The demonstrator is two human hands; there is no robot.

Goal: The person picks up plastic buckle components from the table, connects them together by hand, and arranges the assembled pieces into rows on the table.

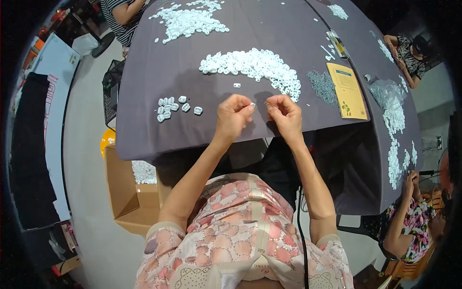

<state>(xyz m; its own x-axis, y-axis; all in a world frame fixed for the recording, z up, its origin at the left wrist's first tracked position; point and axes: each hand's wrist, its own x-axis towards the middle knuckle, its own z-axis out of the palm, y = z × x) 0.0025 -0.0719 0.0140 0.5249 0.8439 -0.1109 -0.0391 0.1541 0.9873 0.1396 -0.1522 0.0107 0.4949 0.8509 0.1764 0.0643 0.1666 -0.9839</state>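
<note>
Pink patterned shirt (231, 212) lies nearest the camera. Over the table's (144, 139) near edge, the left hand's (234, 115) grip pinches one white piece (252, 104); the right hand's (287, 116) is narrow, any contents too small to tell. Roughly a dozen grouped pieces (186, 108) toward the near left corner look finished; one lone piece (237, 85) lies beyond the hands. Two big piles, curved (255, 62) and far (192, 23), too many to count, suggest much remains. One grey heap (321, 86) and one yellow packet (347, 89) sit by the right edge.

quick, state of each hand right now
Left hand: closed in a pinch, holding a small white piece.
Right hand: closed in a pinch; cannot tell if holding anything.
</note>
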